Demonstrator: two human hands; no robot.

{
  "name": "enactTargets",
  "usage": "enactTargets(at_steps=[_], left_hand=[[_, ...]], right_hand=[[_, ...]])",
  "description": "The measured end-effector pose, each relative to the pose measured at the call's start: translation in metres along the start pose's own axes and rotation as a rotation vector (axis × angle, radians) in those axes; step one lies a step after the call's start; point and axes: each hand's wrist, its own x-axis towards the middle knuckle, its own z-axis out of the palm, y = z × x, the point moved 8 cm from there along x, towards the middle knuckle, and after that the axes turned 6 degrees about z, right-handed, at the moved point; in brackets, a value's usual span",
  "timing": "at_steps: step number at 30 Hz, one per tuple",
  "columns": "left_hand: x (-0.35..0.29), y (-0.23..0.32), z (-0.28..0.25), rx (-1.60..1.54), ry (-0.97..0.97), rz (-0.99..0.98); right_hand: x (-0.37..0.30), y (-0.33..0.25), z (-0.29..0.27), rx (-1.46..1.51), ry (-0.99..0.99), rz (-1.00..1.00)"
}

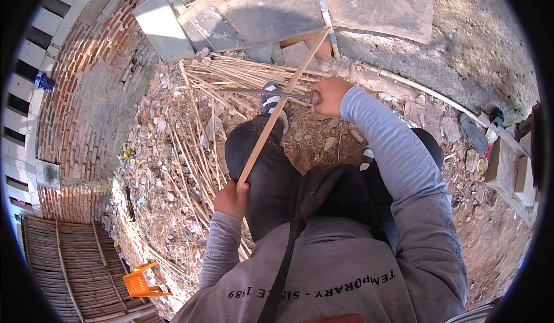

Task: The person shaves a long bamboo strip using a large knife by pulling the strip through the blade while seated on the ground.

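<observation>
A long, flat strip of pale bamboo or wood (264,135) slants across my right-to-left view, its lower end gripped in my left hand (231,200) beside my knee. Its far end reaches up toward the leaning boards. In my right hand (332,96) is the handle of a long-bladed knife (245,91), fingers wrapped round it. The dark blade points left and crosses the strip near the middle of its upper half. Whether the edge bites into the strip, I cannot tell. My shoe (269,98) shows just behind the blade.
Several thin strips (231,69) lie heaped ahead, with more (193,156) scattered at left on rubble-strewn ground. Large grey boards (265,6) lean at the back. A brick wall (86,92), a slatted bamboo panel (75,265) and an orange plastic chair (141,282) stand left.
</observation>
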Motion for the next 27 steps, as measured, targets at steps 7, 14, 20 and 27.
enactTargets(at_steps=[7, 14, 20, 27], left_hand=[[-0.001, 0.0007, -0.0003, -0.027, 0.013, 0.018], [-0.0021, 0.0012, -0.0009, -0.037, 0.034, 0.029], [-0.0021, 0.0023, -0.0015, -0.02, 0.046, 0.023], [-0.0017, 0.0016, -0.0004, -0.003, 0.057, 0.031]], right_hand=[[0.0025, 0.0027, 0.005, -0.006, 0.023, -0.011], [0.0034, 0.0055, 0.0069, 0.002, 0.033, -0.018], [0.0031, 0.0065, 0.0073, 0.003, -0.002, -0.005], [0.0023, 0.0062, 0.0067, 0.002, -0.028, 0.007]])
